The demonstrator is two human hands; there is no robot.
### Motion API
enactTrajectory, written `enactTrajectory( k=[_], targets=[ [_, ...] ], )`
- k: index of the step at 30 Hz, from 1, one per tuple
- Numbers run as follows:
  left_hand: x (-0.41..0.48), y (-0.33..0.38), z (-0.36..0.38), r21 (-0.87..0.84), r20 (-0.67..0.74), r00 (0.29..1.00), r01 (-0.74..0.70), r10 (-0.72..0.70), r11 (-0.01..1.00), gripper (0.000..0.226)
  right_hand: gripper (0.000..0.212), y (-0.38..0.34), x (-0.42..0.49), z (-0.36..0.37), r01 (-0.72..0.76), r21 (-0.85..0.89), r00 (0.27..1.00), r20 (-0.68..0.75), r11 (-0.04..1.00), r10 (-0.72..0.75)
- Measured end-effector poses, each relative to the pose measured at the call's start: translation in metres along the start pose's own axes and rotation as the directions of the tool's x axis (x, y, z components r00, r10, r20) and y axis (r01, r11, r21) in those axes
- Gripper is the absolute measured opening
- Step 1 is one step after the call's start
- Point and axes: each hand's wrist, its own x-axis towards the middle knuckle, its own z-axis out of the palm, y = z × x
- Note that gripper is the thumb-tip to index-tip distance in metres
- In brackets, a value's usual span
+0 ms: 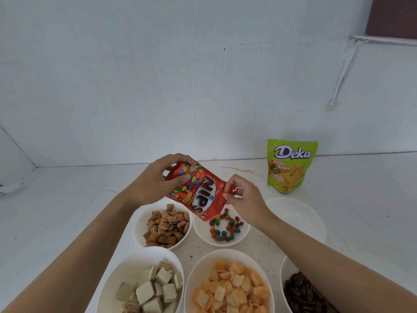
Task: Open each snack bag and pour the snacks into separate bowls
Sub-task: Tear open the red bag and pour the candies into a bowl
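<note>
A red Nips candy bag (198, 190) hangs tilted, its lower end over a white bowl (244, 231) that holds coloured candies (225, 225). My left hand (161, 177) grips the bag's upper end. My right hand (242, 195) pinches the bag's edge on the right side. A green Deka Mini Bites bag (290, 166) stands upright at the back right. In front of it sits an empty white bowl (297, 216).
Other white bowls hold brown pillow snacks (168, 225), wafer pieces (155, 288), orange crackers (231, 288) and dark seeds (304, 294). A white wall rises behind the white table (67, 211). Thin splinters (239, 170) lie near the back edge.
</note>
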Motion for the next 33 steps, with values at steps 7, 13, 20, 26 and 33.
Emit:
enactTrajectory(
  k=[7,13,20,26,33],
  targets=[
    [0.0003,-0.0032,-0.0015,-0.003,-0.006,1.0,0.008,-0.008,1.0,0.026,0.029,-0.0007,-0.0009,0.002,-0.001,0.035,0.999,-0.034,0.999,0.002],
    [-0.0002,-0.003,-0.001,-0.003,-0.006,1.0,0.028,-0.028,1.0,0.027,0.026,-0.0007,-0.0033,0.0017,0.007,0.067,0.995,-0.101,0.998,-0.001],
    [-0.0006,-0.0024,0.0013,-0.007,-0.003,1.0,0.017,-0.017,1.0,0.027,0.025,-0.0006,-0.0045,-0.0019,-0.013,0.072,0.997,-0.079,0.997,0.018],
    [-0.0009,-0.0005,0.0045,0.004,-0.001,1.0,0.002,-0.002,1.0,0.028,0.026,-0.0007,-0.0066,-0.004,-0.024,0.069,0.997,-0.067,0.997,0.028],
    [0.0009,0.0027,0.0042,0.022,-0.002,1.0,-0.016,0.016,1.0,0.029,0.03,0.0019,-0.0056,-0.0022,-0.002,0.023,0.995,-0.104,1.0,0.005]
  ],
)
